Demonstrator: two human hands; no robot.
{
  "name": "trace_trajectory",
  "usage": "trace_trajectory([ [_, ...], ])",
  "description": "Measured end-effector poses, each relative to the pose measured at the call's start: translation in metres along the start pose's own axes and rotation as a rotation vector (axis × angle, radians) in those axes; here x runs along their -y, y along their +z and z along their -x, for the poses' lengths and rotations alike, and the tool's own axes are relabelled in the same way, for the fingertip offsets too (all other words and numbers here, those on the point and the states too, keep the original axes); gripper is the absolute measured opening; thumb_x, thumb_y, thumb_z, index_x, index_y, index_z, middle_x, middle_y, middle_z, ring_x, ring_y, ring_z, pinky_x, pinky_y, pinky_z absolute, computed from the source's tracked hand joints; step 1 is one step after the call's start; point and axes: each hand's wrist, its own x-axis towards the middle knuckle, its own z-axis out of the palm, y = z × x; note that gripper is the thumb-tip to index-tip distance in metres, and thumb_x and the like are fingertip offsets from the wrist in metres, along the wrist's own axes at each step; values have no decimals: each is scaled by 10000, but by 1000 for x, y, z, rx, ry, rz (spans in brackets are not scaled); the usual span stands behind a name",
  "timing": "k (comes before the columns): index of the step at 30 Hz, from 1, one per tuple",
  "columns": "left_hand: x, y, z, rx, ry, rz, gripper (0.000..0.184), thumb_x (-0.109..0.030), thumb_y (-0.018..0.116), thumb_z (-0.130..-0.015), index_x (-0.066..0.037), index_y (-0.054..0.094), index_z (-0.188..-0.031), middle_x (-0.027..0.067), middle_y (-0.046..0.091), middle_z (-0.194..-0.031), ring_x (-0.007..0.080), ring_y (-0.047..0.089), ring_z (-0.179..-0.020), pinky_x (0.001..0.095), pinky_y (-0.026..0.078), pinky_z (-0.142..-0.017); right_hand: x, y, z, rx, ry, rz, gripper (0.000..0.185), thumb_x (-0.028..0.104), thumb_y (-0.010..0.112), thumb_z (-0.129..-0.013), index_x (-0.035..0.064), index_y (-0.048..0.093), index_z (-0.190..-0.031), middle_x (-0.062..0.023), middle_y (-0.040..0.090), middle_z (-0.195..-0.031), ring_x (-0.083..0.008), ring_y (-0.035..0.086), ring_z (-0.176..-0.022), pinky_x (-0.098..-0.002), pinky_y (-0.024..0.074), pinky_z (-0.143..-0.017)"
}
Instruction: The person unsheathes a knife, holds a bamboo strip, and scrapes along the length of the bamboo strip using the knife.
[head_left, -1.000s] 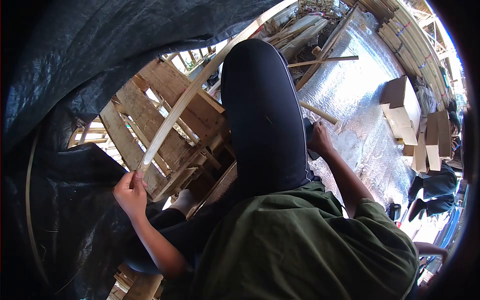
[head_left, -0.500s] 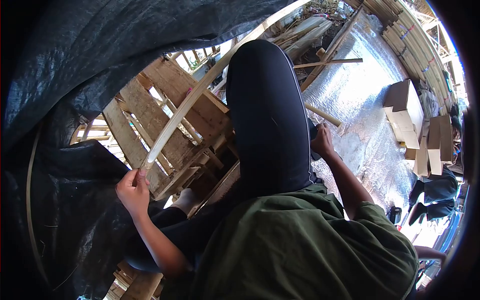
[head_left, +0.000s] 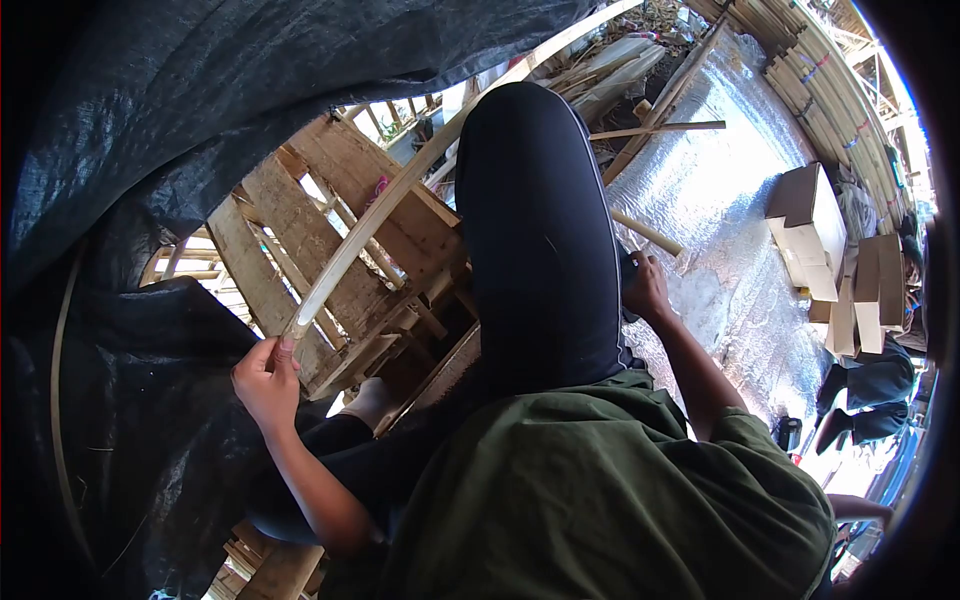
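Observation:
A long, pale bamboo strip (head_left: 372, 219) runs from the lower left up past my raised knee, its far end at the top edge of the view. My left hand (head_left: 268, 372) pinches its near end between thumb and fingers. On the other side of the knee, my right hand (head_left: 648, 287) is closed around a dark object (head_left: 628, 268), mostly hidden by my fingers and leg, so its kind cannot be made out. Just beyond that hand, a round wooden stick (head_left: 648, 232) juts out from behind the knee.
Wooden planks (head_left: 315, 235) form a slatted structure on the left, with black plastic sheeting (head_left: 200, 110) around it. Silver foil sheeting (head_left: 735, 150) covers the right side. Cardboard boxes (head_left: 805, 225), bundled bamboo poles (head_left: 835, 100) and another person's legs (head_left: 875, 385) are at the far right.
The strip's far end has swung slightly to the right. My right hand has turned a little on the dark object. My left hand keeps its pinch in the same place.

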Motion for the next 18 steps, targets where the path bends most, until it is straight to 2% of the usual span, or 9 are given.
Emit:
trace_trajectory([
  [4,1,-1,-1,0,27,-22,344,-313,713,-931,9,699,-809,55,592,-557,148,564,-512,297,420,-538,7,-2,5,-13,-42,12,822,428,881,-611,60,547,-1265,-220,563,-1153,-386,567,-1121,-463,477,-959],
  [7,1,-1,0,-9,17,-12,344,-314,711,-932,7,700,-807,56,594,-556,154,571,-511,299,422,-539,11,0,9,-120,-128,71,820,368,875,-633,61,509,-1299,-196,546,-1187,-365,540,-1157,-471,455,-957],
  [9,2,-2,0,-4,24,-18,342,-313,709,-932,5,701,-807,57,599,-558,160,573,-509,302,424,-537,13,2,14,-242,-284,210,782,267,833,-668,59,464,-1326,-177,523,-1215,-355,510,-1188,-475,416,-973],
  [15,2,-1,1,-15,24,-24,324,-301,713,-930,1,706,-811,61,599,-552,155,579,-505,304,428,-535,21,9,21,-373,-397,254,768,140,770,-649,49,439,-1336,-175,502,-1215,-364,487,-1187,-480,369,-1011],
  [18,1,-2,1,-13,8,-28,308,-289,717,-927,-2,711,-816,60,598,-548,154,581,-505,302,429,-535,24,7,23,-327,-382,248,754,110,752,-663,48,433,-1343,-184,500,-1256,-376,470,-1225,-501,352,-1044],
])
